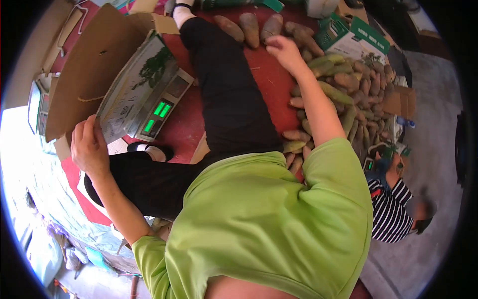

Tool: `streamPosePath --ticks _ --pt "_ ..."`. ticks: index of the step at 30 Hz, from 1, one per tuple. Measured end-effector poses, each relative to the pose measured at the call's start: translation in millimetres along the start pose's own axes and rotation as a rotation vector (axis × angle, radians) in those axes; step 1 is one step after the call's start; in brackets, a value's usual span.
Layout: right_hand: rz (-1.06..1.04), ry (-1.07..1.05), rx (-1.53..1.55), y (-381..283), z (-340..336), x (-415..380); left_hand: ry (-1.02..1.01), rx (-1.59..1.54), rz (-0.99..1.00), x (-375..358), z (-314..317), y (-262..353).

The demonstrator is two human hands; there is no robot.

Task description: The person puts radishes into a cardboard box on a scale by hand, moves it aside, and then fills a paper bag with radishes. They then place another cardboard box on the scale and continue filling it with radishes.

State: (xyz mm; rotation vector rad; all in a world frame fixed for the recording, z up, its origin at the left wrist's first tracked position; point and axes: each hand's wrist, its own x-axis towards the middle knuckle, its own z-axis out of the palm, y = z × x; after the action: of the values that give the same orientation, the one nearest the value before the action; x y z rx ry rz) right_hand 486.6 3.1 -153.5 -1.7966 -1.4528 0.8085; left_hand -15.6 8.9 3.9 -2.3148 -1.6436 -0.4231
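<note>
My left hand (90,149) has its fingers closed over the near edge of an open cardboard box (130,89) with a leafy print on its pale side. That box stands tilted on a digital scale (158,117) with lit green figures. Over on the right, my right hand (285,52) has its fingers curled together at the near end of a large reddish-brown sweet potato (272,25). Similar sweet potatoes (249,30) lie beside it on the red floor covering. A heap of brown and yellowish-green long vegetables (348,87) spreads along my right forearm.
A green and white carton (351,37) stands behind the heap. My legs (229,84) stretch across the red covering (269,82) between box and heap. At the right sits another person in a striped shirt (391,209), near a second scale (368,164). Plastic sheeting (64,199) lies at the left.
</note>
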Motion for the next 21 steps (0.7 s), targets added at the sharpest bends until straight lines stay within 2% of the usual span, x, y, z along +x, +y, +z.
streamPosePath --ticks 2,4,6,8,10,13,16,17,19,20,21 --pt "0.172 -0.018 -0.299 41 -11 -52 -0.031 -0.014 -0.034 0 3 -3" --pt "0.524 -0.095 -0.117 107 -8 -107 -0.004 0.001 -0.002 0 5 -3" --pt "0.591 -0.181 -0.368 135 -6 -158 -0.015 0.004 -0.005 -1 10 -9" --pt "0.567 -0.39 -0.643 133 -8 -202 -0.022 0.013 -0.011 -2 11 -10" --pt "0.66 -0.647 -0.713 83 -11 -223 -0.023 0.049 -0.032 -2 11 -8" --pt "0.71 -0.605 -0.607 122 4 -273 -0.044 0.062 -0.05 -1 10 -6" --pt "0.718 -0.547 -0.698 218 54 -357 -0.033 0.066 -0.019 -3 14 -13" --pt "0.722 -0.546 -0.695 197 54 -357 -0.036 0.077 -0.032 -3 15 -13" --pt "0.546 -0.658 -0.966 147 59 -346 -0.034 0.094 -0.045 -2 15 -13" --pt "0.543 -0.657 -0.962 136 62 -340 -0.038 0.11 -0.042 -2 15 -13" --pt "0.515 -0.772 -0.951 128 64 -334 -0.041 0.126 -0.042 -2 15 -13"
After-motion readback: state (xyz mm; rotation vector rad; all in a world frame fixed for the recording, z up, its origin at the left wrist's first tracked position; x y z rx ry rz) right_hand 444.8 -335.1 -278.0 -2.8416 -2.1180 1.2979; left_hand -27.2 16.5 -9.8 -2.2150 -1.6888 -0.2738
